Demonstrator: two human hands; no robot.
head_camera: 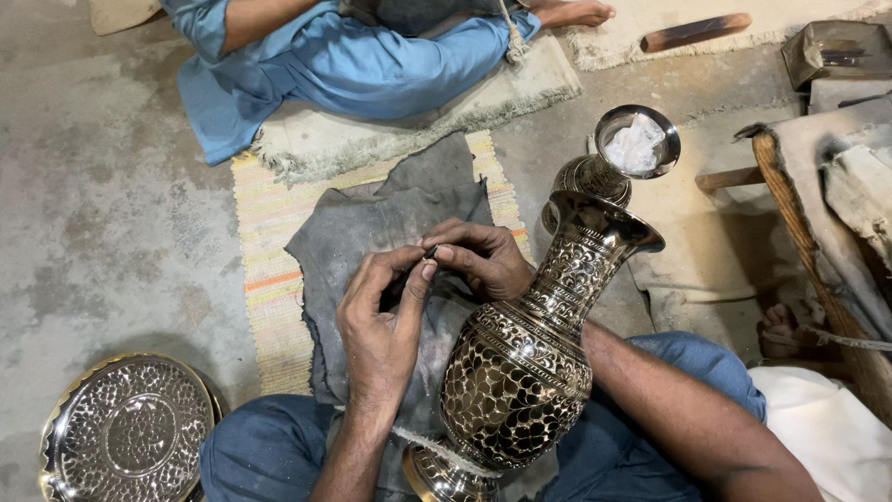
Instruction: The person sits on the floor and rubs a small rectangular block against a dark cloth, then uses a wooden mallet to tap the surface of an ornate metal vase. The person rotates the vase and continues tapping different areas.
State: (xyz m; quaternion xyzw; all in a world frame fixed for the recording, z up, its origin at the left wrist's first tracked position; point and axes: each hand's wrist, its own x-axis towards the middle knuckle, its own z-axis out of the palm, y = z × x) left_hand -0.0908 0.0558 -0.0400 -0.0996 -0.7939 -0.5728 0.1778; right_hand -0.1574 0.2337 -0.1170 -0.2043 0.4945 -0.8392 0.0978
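1. The left hand (379, 321) and the right hand (483, 256) meet in the middle of the frame, fingertips touching.
2. Between them is a small dark bit (431, 251) — the fingers of both hands are closed in a pinch on it. It is too small to tell what it is.
3. A big shiny brass vase with dark cut-in leaf patterns (525, 358) leans across the person's lap, just right of the hands. Its wide mouth points to the upper right.
4. Under the hands lies a grey crumpled cloth (372, 218), spread over a striped woven mat (269, 242) on the floor.
5. Behind the big vase stands a second patterned metal vase (595, 177) with something white in its round open top.
6. In the lower left corner is a round shiny metal plate with a pressed pattern (125, 432).
7. At the top of the frame another person in blue clothes (344, 60) sits on a pale fringed rug (372, 130) — well apart from the hands.
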